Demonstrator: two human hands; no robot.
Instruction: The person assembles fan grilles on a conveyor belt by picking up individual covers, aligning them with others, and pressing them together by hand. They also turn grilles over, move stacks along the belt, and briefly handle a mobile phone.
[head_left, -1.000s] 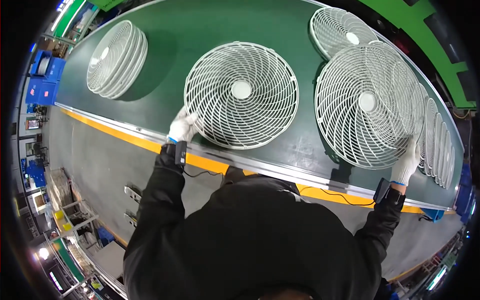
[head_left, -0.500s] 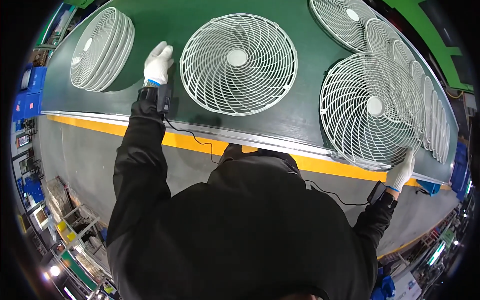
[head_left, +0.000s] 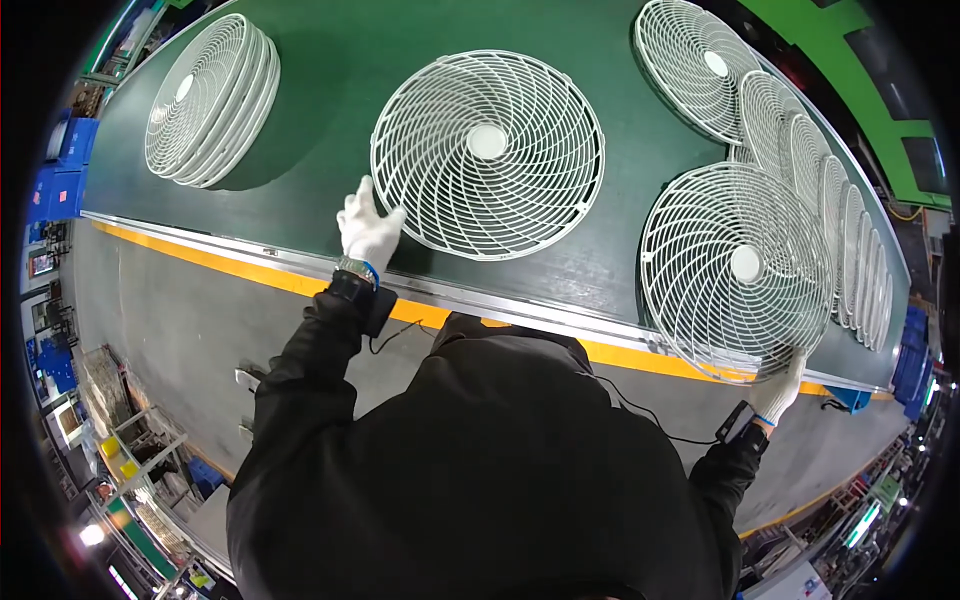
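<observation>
A round white fan grille (head_left: 487, 142) lies flat on the green work surface in front of me. My left hand (head_left: 369, 226), in a white glove, is at its lower left rim with fingers spread and nothing held; whether the fingertips touch the rim I cannot tell. To the right, my gloved right hand (head_left: 785, 388) grips the near edge of another fan grille (head_left: 745, 264). That grille is tilted and overhangs the front edge of the surface, its far side against other grilles. Some of my right fingers are hidden at its rim.
A stack of fan grilles (head_left: 205, 105) stands at the far left. More grilles (head_left: 850, 230) lean in an overlapping row along the right side, with one grille (head_left: 700, 66) at the back right. A metal rail (head_left: 450, 294) edges the green surface (head_left: 310, 130).
My left hand has moved right and nearer to me, toward the middle grille, its fingers spreading. My right hand and its grille have come slightly nearer to me. The whole view has shifted a little.
</observation>
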